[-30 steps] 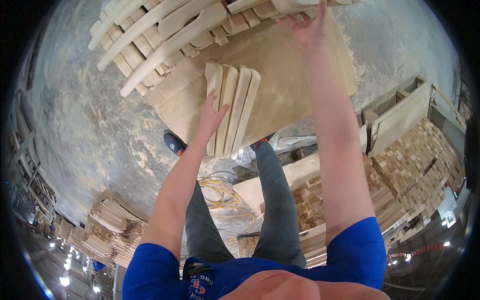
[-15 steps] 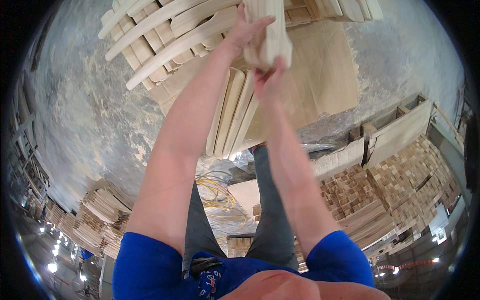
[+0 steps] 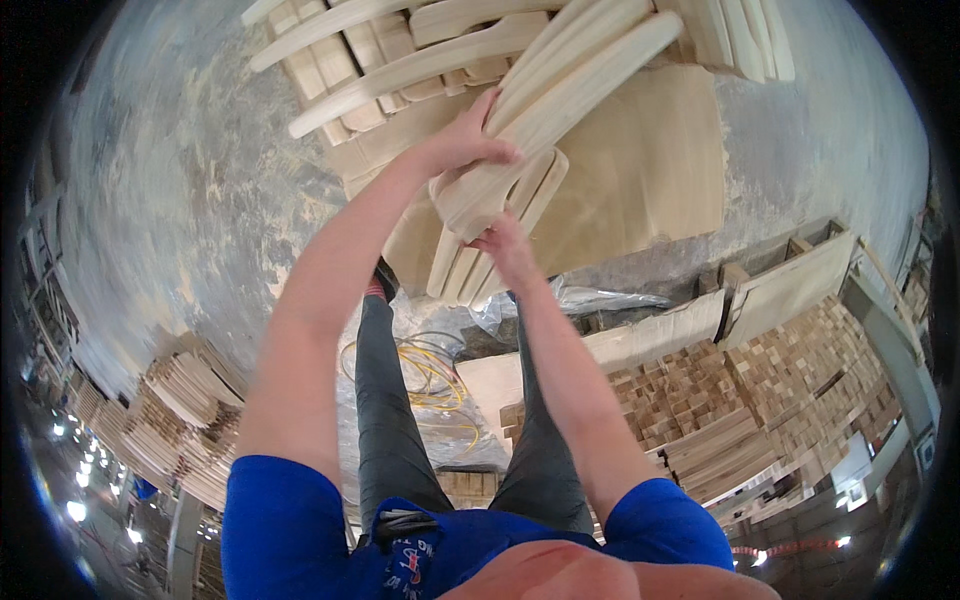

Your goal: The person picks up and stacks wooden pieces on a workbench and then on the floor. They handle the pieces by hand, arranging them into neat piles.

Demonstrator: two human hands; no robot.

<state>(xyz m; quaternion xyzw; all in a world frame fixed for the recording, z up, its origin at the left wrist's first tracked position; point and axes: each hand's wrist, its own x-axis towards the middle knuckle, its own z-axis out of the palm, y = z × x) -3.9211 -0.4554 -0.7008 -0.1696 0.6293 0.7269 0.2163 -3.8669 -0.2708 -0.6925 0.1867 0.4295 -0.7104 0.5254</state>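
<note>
Near the top centre, held bundle: several pale, smooth, curved wooden slats [image 3: 570, 105], lying against one another, are held above the cardboard.
Direction: long axis runs diagonally from the centre to the upper right; the broad rounded end points lower left, the narrower ends upper right.
Look: creamy wood with faint grain, softened edges and a gentle bend.
Left hand [image 3: 470, 140]: clamped on the bundle's left side, thumb apart across its face, other fingers partly hidden.
Right hand [image 3: 510, 250]: at the bundle's lower end, fingers curled; cannot tell whether they close on it.
Beneath: a row of pale, long wooden pieces [image 3: 445, 265] on a flat tan cardboard sheet [image 3: 650, 150], partly covered by the bundle.
Upper left: pale curved wooden bars [image 3: 425, 75] across stacked pieces.
Floor: mottled grey concrete [image 3: 200, 200]; coiled yellow hose [image 3: 432, 385] at lower centre.
Room: stacked brown wooden blocks [image 3: 805, 365] at right; bright white lamps [image 3: 76, 511] lower left.
</note>
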